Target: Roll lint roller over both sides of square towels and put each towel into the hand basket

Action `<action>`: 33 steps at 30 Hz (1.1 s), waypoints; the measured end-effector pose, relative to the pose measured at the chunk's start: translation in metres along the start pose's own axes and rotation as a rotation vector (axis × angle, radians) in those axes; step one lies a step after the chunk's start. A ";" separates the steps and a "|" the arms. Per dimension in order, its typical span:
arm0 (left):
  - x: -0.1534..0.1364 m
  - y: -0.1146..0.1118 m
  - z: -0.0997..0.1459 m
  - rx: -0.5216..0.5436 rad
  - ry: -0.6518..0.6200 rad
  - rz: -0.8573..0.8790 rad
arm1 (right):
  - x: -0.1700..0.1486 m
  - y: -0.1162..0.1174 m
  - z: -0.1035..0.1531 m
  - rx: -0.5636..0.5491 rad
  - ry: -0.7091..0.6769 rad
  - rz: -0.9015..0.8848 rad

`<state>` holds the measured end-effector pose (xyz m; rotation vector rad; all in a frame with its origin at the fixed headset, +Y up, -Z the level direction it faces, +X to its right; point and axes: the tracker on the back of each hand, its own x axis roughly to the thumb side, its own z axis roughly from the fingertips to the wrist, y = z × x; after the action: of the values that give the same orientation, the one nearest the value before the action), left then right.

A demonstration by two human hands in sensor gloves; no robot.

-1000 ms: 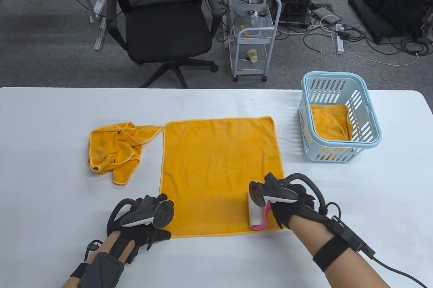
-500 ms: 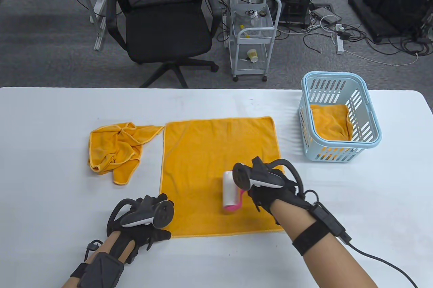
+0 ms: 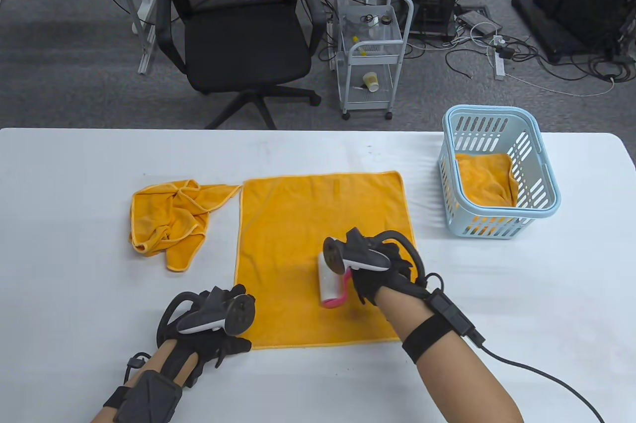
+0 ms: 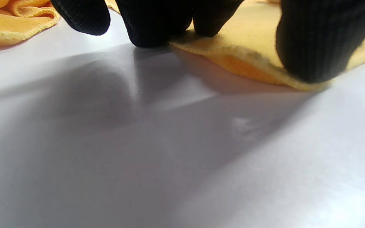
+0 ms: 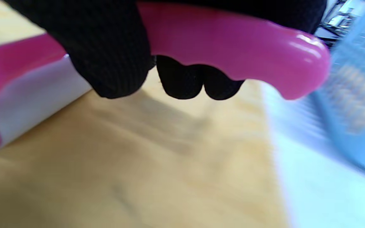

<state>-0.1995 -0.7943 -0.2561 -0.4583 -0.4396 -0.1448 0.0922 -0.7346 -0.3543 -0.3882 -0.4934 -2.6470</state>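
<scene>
An orange square towel (image 3: 308, 224) lies spread flat in the middle of the white table. My right hand (image 3: 375, 269) grips the pink handle of a lint roller (image 3: 329, 281), whose white roll rests on the towel's lower middle. The pink handle (image 5: 233, 50) shows under my curled fingers in the right wrist view. My left hand (image 3: 218, 328) presses the towel's near-left corner (image 4: 252, 60) down with straight fingertips (image 4: 315, 47). A crumpled orange towel (image 3: 171, 219) lies to the left. A light blue hand basket (image 3: 541, 169) at the right holds another orange towel (image 3: 484, 179).
The table's far edge runs behind the towels. Beyond it stand a black office chair (image 3: 238, 35) and a white wire cart (image 3: 372, 55). A cable trails from my right forearm across the table's near right.
My right hand has rolled the lint roller leftward and a little farther away, from the towel's near-right corner to its lower middle. The left hand has stayed put.
</scene>
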 end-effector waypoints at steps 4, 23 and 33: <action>0.000 0.000 0.000 -0.001 -0.003 -0.005 | -0.036 0.012 0.006 0.070 0.112 0.110; 0.000 0.000 0.000 0.001 -0.005 -0.002 | 0.076 -0.038 -0.048 -0.225 -0.098 -0.240; 0.000 0.000 0.000 0.000 -0.006 -0.005 | 0.044 -0.030 -0.051 -0.155 0.013 -0.083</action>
<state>-0.1994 -0.7945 -0.2560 -0.4577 -0.4465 -0.1480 0.0307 -0.7451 -0.3938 -0.4045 -0.3064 -2.7759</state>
